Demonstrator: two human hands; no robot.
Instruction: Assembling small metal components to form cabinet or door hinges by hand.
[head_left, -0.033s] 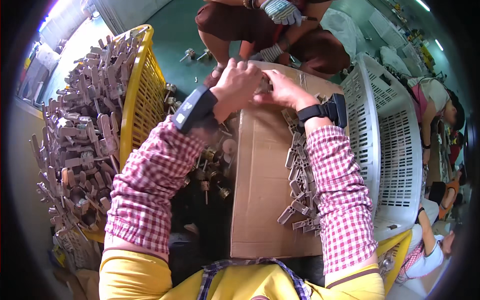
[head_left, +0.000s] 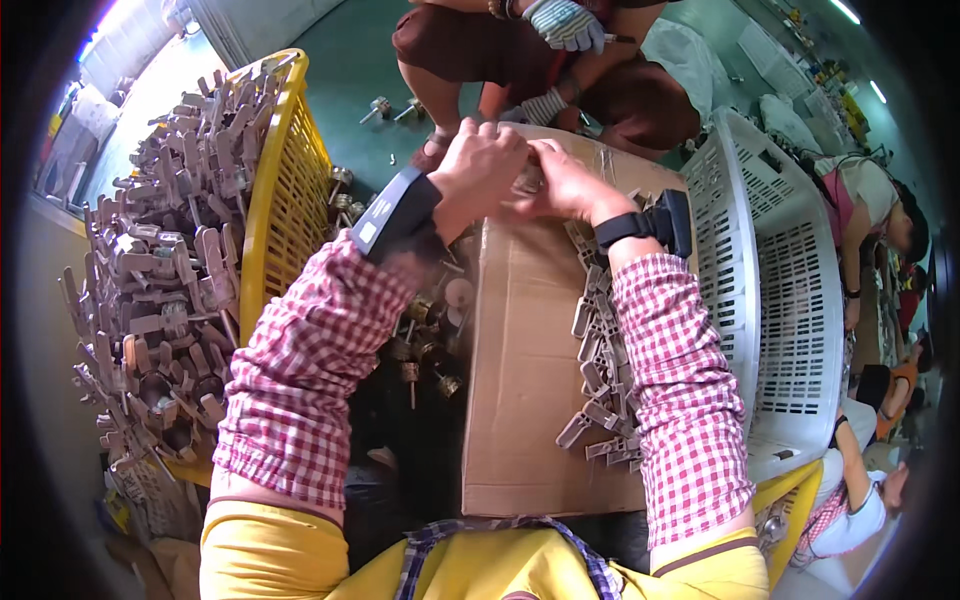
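Both my hands meet over the far end of a flat cardboard box (head_left: 525, 380). My left hand (head_left: 478, 165) has its fingers curled around a small, light-coloured roundish part (head_left: 528, 180). Opposite it, my right hand (head_left: 570, 185) closes on the same part with thumb and fingers. Its exact kind is mostly hidden by my fingers. Several grey lever-like pieces (head_left: 600, 390) lie in a strip on the cardboard, beside my right forearm. Metal round fittings with thin shafts (head_left: 425, 350) are heaped in the dark space left of the box, below my left wrist.
A yellow plastic basket (head_left: 290, 150) at the left is heaped with grey-handled assemblies (head_left: 165, 300). On the right stands a white slatted basket (head_left: 725, 250). Across from me crouches a person with a striped glove (head_left: 565, 25). Other people work at the far right.
My left wrist has turned slightly and shifted a little to the right. Both hands stay closed on the small part.
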